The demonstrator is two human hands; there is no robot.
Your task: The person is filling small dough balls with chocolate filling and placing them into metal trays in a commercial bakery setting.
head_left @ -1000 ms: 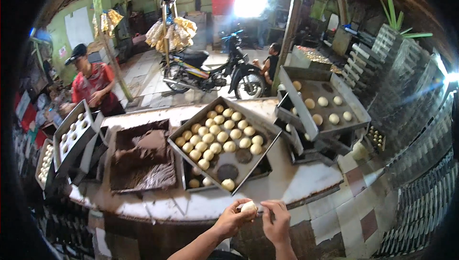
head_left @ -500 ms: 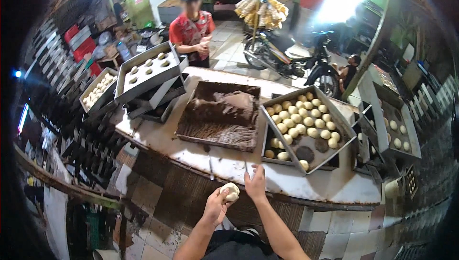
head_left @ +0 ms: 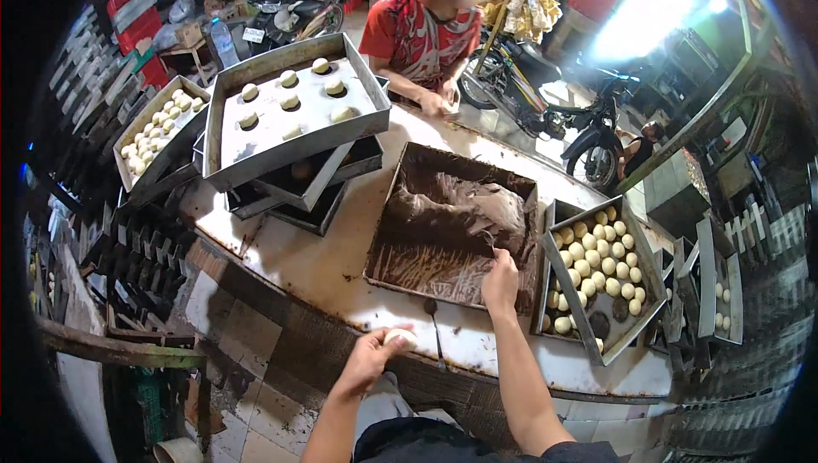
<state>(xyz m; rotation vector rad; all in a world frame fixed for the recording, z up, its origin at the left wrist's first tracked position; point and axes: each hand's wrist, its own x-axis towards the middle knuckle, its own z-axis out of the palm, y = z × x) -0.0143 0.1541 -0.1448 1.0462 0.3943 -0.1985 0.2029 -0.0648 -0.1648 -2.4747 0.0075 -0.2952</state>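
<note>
My left hand (head_left: 362,365) holds a pale piece of dough (head_left: 400,337) over the table's near edge, fingers curled round it. My right hand (head_left: 501,280) reaches over the near wall of a deep metal tray (head_left: 400,288) and grips a thin metal utensil (head_left: 489,240). The utensil's end meets the brown paste (head_left: 473,207) heaped in that tray; whether it is a fork or a spoon is hard to make out. Brown smears coat the tray's bottom. On the table beside the tray lies a spoon (head_left: 436,331), apart from both hands.
Right of the paste tray, a tray (head_left: 652,310) holds many dough balls. Several stacked trays (head_left: 298,152) stand at the left, the top one with spaced balls. A co-worker in red (head_left: 422,46) stands across the table (head_left: 324,267), hands together. Motorbikes (head_left: 554,105) are parked behind.
My right hand has moved forward from the table edge into the paste tray, now with the utensil. My left hand still holds the dough. The view has shifted; the co-worker is nearer the table.
</note>
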